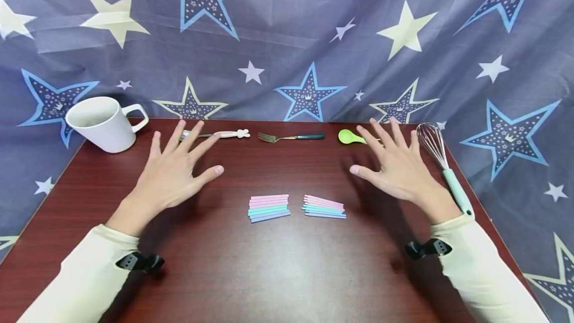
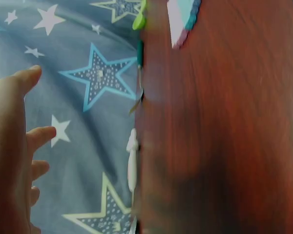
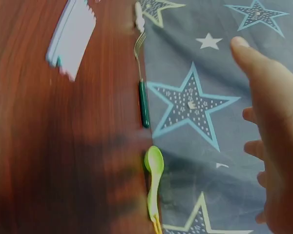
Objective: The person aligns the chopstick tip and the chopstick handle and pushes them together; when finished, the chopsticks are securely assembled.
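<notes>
Crosswise, lime-green round-bowled plastic spoon (image 1: 346,136) lies nearer right hand (image 1: 394,166), bowl leftward of spread, empty fingers; left hand (image 1: 172,176) also splayed.

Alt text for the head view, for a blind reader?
A person's empty left hand and right hand spread above a dark table. Two sets of pastel sticks lie between them; beyond are a white mug, fork and green spoon, a whisk at right.
</notes>
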A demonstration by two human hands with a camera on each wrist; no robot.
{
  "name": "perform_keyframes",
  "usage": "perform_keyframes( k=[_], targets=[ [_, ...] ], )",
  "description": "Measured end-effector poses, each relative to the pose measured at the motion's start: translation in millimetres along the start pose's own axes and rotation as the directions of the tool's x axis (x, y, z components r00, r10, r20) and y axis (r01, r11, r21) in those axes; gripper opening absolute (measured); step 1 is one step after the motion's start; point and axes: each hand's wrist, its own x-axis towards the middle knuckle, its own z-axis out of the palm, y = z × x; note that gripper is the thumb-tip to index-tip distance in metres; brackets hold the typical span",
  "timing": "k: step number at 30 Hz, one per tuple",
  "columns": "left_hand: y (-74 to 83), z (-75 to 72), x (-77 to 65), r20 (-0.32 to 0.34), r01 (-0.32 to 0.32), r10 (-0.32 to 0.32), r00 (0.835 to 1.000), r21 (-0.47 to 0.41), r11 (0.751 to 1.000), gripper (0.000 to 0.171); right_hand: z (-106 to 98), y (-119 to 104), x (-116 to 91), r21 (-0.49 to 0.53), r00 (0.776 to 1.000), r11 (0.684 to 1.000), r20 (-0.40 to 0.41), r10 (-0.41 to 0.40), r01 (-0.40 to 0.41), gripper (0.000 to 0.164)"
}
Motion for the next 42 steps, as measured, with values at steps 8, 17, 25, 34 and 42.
perform_keyframes(
  k=[8,17,25,34,42],
  targets=[
    [24.2,23.2,-2.6,0.029,-0.057,0.060,0.998,-0.095,0.994,0.067,27.6,-16.4,-5.6,0.141,0.996,0.988,-0.069,-0.055,0.065,0.074],
    [47.6,62.2,-6.2,0.049,-0.051,0.081,0.996,-0.439,0.897,0.050,69.5,-37.0,-13.4,0.309,0.990,0.941,-0.082,-0.115,0.135,0.053],
    [64.0,86.6,-6.7,0.036,-0.037,0.074,0.997,-0.611,0.791,0.041,94.9,-46.1,-17.2,0.452,0.992,0.883,-0.069,-0.108,0.128,0.036],
    [76.2,105.6,-3.9,-0.012,-0.019,0.014,1.000,-0.624,0.781,0.032,112.0,-51.2,-18.5,0.524,0.988,0.838,-0.112,-0.111,0.153,0.021],
    [85.3,113.3,-5.5,-0.090,-0.017,-0.041,0.995,-0.567,0.824,0.022,121.5,-52.8,-17.4,0.510,0.983,0.843,-0.139,-0.117,0.172,0.014]
  ],
)
